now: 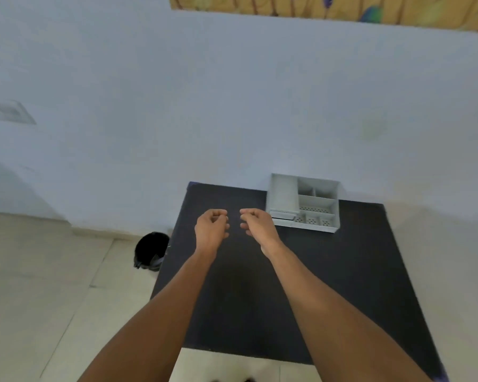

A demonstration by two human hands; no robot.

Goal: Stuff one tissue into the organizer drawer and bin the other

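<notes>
A grey organizer (pixel 284 194) with several compartments stands at the back of the black table (pixel 329 285), against the wall; its small drawer (pixel 282 215) sits at the lower left front. My left hand (pixel 211 228) and my right hand (pixel 255 224) hover side by side over the table's far middle, just left of the organizer, fingers curled with nothing visible in them. A black bin (pixel 151 250) lined with a dark bag stands on the floor left of the table. No tissue is visible anywhere.
A pale blue wall rises right behind the table. Light tiled floor (pixel 39 285) spreads to the left and in front. A patterned yellow curtain (pixel 329 6) hangs at the top of the view.
</notes>
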